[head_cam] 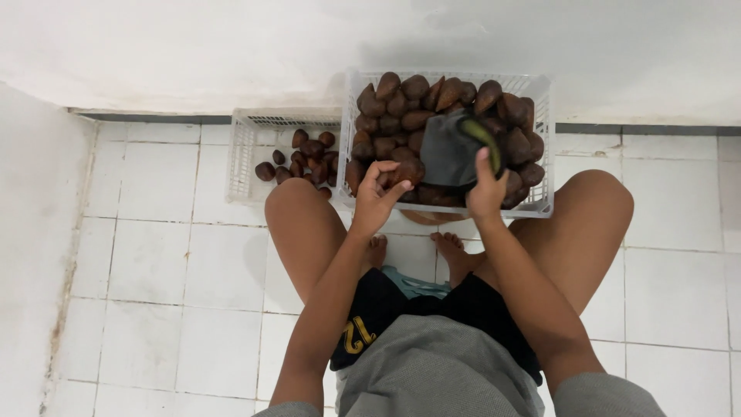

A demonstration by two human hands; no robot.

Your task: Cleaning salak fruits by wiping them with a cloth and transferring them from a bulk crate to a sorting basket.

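A white plastic crate [540, 207] stands in front of my knees, heaped with brown scaly fruits [401, 116]. My left hand [376, 197] rests at the crate's near rim, its fingertips closing on one brown fruit [408, 169]. My right hand [485, 188] grips a dark grey cloth [450, 152] with a yellow-green edge, held over the pile. A second, lower white crate [245, 162] sits to the left with a smaller layer of the same fruits [305, 161].
I sit low on a white tiled floor [170, 278], knees apart, bare feet [451, 251] under the big crate. A white wall [193, 54] runs behind both crates and another wall [31, 232] closes the left side.
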